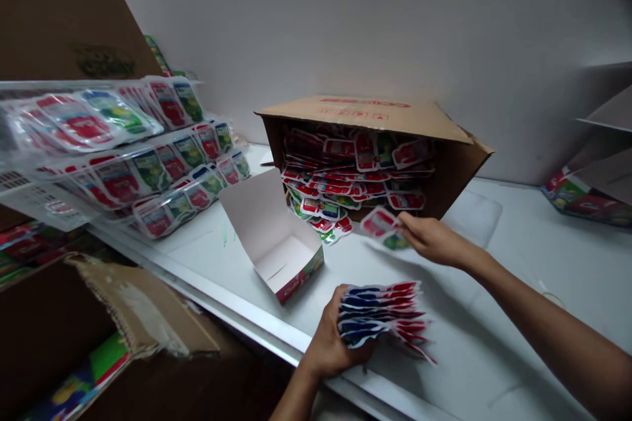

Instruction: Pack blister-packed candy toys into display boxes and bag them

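A stack of red, blue and white sachets (382,316) is gripped in my left hand (336,339) above the table's front edge, its edges fanned toward the right. My right hand (437,240) pinches one sachet (381,227) by its end; motion blurs it slightly. Behind it, a cardboard carton (355,107) lies on its side with its mouth toward me, full of loose sachets (355,174), some spilling onto the table. Left of my hands stands a small white-lined display box (279,263) with its lid raised and nothing inside.
Clear plastic trays (148,171) packed with sachets are stacked on the left. An open brown carton (143,316) with colourful boxes stands below the white table (494,316) at lower left. More printed packaging (587,200) lies at the far right by the wall.
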Demonstrator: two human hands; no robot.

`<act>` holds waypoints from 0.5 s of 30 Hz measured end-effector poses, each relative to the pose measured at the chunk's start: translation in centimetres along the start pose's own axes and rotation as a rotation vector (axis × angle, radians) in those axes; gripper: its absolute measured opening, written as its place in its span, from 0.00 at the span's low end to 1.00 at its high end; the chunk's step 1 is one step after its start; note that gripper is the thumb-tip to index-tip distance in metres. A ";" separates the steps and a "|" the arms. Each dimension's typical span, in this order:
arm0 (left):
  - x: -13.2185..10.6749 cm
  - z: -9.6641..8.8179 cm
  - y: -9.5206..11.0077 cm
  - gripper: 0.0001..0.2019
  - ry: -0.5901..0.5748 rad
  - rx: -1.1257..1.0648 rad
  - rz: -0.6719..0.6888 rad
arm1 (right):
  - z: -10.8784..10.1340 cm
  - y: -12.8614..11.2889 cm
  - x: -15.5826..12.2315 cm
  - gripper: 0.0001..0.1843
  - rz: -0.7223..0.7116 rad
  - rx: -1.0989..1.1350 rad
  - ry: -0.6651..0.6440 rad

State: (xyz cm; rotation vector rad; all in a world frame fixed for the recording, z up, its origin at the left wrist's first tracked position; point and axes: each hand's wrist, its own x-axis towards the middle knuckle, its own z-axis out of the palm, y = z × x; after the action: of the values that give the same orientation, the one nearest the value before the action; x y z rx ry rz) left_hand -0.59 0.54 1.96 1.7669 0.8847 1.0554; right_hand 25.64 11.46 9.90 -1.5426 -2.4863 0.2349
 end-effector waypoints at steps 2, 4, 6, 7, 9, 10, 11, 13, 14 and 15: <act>0.0 0.2 -0.5 0.32 0.041 0.022 0.043 | -0.9 -2.3 -2.0 0.11 -0.185 0.202 -0.213; 0.0 0.2 -0.8 0.32 0.078 0.089 0.106 | -1.7 -4.2 -3.3 0.13 -0.292 0.361 -0.355; 0.0 0.2 -0.7 0.34 0.070 0.117 0.112 | -2.1 -5.4 -3.8 0.14 -0.328 0.465 -0.406; -0.1 0.1 -0.6 0.36 0.049 0.095 0.082 | -2.1 -5.8 -3.9 0.14 -0.336 0.502 -0.413; -0.3 0.1 -0.3 0.39 0.019 0.018 0.004 | -1.8 -5.8 -3.7 0.17 -0.347 0.566 -0.426; -0.3 0.1 -0.1 0.41 0.020 -0.020 -0.023 | -1.4 -5.5 -3.4 0.19 -0.347 0.592 -0.439; -0.4 0.1 0.0 0.44 0.027 -0.052 -0.043 | -0.9 -5.0 -3.0 0.22 -0.330 0.597 -0.438; -0.4 0.1 0.3 0.53 0.021 -0.105 -0.070 | 0.3 -3.4 -1.7 0.26 -0.184 0.456 -0.324; -0.4 0.1 0.4 0.56 0.001 -0.130 -0.081 | 1.0 -2.4 -0.9 0.25 -0.066 0.329 -0.218; -0.3 0.0 0.6 0.55 -0.028 -0.149 -0.087 | 1.7 -1.4 0.1 0.22 0.067 0.181 -0.090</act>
State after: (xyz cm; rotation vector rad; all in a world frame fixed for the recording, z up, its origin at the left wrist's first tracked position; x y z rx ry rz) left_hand -0.63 0.06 2.40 1.6016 0.8361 1.0116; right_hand 23.99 10.89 8.59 -1.5731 -2.4046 0.5365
